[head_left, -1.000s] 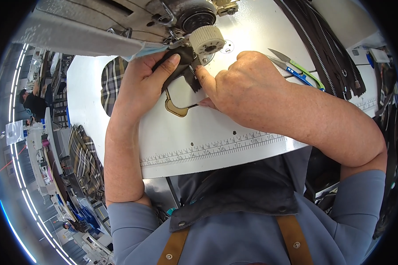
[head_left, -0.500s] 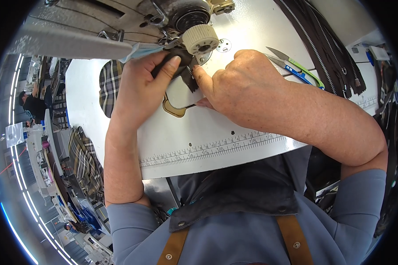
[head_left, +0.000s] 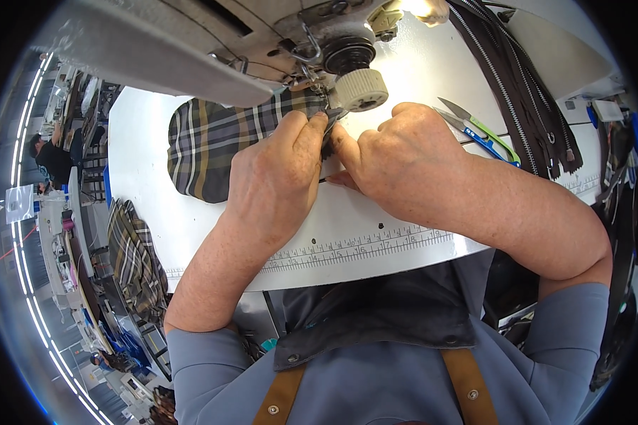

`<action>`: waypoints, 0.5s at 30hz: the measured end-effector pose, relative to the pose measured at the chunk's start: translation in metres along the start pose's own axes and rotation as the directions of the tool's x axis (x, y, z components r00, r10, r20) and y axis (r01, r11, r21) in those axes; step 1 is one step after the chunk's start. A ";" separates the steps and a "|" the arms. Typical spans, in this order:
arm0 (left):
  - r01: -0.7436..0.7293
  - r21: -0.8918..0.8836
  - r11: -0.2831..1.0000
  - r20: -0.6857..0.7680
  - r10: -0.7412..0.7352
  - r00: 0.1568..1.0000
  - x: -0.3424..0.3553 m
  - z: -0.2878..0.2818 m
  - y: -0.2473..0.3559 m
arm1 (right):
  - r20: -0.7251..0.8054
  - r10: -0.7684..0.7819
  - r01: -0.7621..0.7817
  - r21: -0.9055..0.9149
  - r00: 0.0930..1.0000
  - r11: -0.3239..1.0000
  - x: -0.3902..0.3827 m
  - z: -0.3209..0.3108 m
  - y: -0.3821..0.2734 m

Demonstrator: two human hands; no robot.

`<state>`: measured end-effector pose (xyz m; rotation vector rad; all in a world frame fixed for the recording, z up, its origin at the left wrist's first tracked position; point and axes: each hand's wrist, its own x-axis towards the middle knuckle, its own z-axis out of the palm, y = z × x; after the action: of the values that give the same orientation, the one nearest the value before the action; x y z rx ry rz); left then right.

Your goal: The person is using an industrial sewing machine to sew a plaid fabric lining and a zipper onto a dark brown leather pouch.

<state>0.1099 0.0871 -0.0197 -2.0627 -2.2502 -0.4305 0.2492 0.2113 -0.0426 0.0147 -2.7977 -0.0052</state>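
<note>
My left hand [head_left: 280, 170] is closed, its fingertips pinching a dark zipper [head_left: 328, 134] just in front of the needle area of a sewing machine [head_left: 283, 49]. Beneath and left of that hand a plaid fabric piece [head_left: 209, 152] with a rounded end lies flat, reaching to the machine's foot. My right hand [head_left: 404, 152] is curled, with its index fingertip against the zipper's right side and its thumb lower down. Both hands hide most of the zipper and the seam.
Blue and green thread snips [head_left: 483, 138] lie right of my right hand. Beyond them hang several dark zippers [head_left: 521, 92]. A printed ruler [head_left: 347, 251] runs along the white table's [head_left: 138, 142] front edge. More plaid fabric [head_left: 135, 262] is at the left; a person [head_left: 53, 159] sits farther off.
My left hand has turned over the zipper, its thumb no longer showing on top. The plaid fabric now lies spread out to the left. The view has shifted slightly.
</note>
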 end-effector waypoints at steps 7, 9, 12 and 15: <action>-0.039 0.009 0.999 -0.076 0.040 0.996 0.000 0.001 -0.003 | -0.073 -0.021 0.027 0.086 0.997 0.996 0.001 -0.003 0.001; -0.035 0.025 0.999 -0.080 0.037 0.996 0.001 0.001 -0.002 | -0.008 -0.002 0.002 0.050 1.000 0.999 0.001 -0.003 0.000; -0.052 0.069 0.996 -0.114 0.059 0.992 0.002 -0.001 -0.003 | 0.061 0.016 -0.016 0.001 0.998 1.000 0.000 -0.004 -0.001; -0.092 0.082 0.992 -0.162 0.104 0.981 0.006 -0.002 -0.007 | 0.056 0.016 -0.015 -0.006 0.998 1.000 0.000 -0.004 0.000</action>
<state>0.1025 0.0919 -0.0175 -2.0097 -2.0303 -0.4841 0.2503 0.2111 -0.0384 -0.0086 -2.8533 -0.0100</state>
